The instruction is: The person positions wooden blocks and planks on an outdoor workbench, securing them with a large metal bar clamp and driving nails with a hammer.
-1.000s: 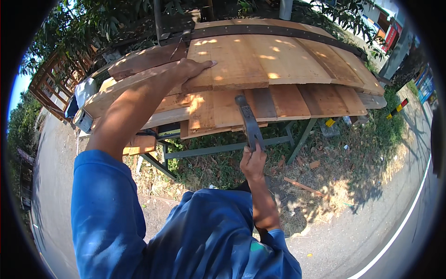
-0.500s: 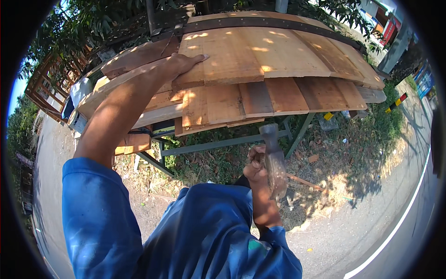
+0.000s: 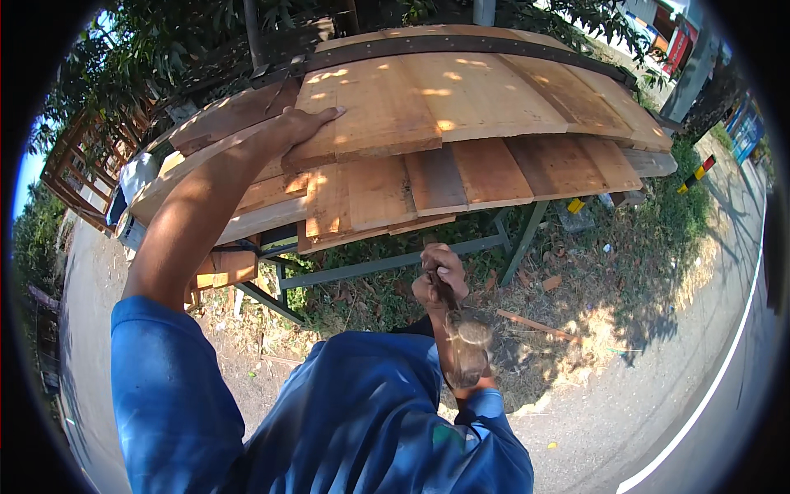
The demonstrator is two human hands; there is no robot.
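My left hand (image 3: pixel 303 125) is at the left edge of a pale wooden board (image 3: pixel 370 107) in the upper layer. Its thumb lies on the board's top face and the other fingers are mostly hidden at the edge. Below the stack, in front of my body, my right hand (image 3: pixel 441 276) is closed round the handle of a hammer (image 3: pixel 469 350). The hammer's head hangs down toward my right forearm and is somewhat blurred. A lower layer of boards (image 3: pixel 494 174) juts out under the upper one.
A dark strap with rivets (image 3: pixel 444 43) crosses the boards' far end. A green metal frame (image 3: pixel 395 259) stands under the stack. A dark red board (image 3: pixel 226 119) lies at the left. Dry grass and a stick (image 3: pixel 539 326) are on the ground beside the road (image 3: pixel 658 395).
My right hand has moved slightly up and left, and the hammer's head has swung down toward my forearm. My left hand stays on the board; the view has shifted a little.
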